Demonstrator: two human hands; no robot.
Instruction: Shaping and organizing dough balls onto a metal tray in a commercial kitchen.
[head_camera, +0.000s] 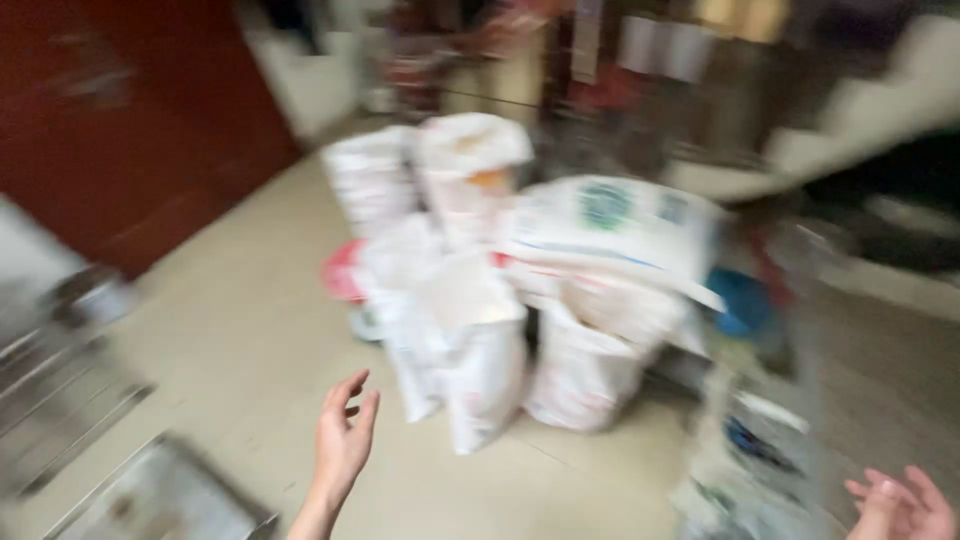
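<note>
The picture is blurred by motion. My left hand (343, 437) is raised over the pale floor, fingers apart, holding nothing, a short way left of an open white sack (470, 345). My right hand (905, 508) shows at the bottom right corner, fingers spread and empty, next to a clear plastic bag (750, 450). Several white woven sacks (600, 235) are piled in the middle of the floor, some upright and open, one lying flat on top.
A dark red door or wall (130, 130) stands at the left. Metal trays or racks (150, 495) lie at the bottom left. A blue object (740, 300) and a red one (343, 270) sit beside the sacks. Pale stairs (880, 110) rise at the right.
</note>
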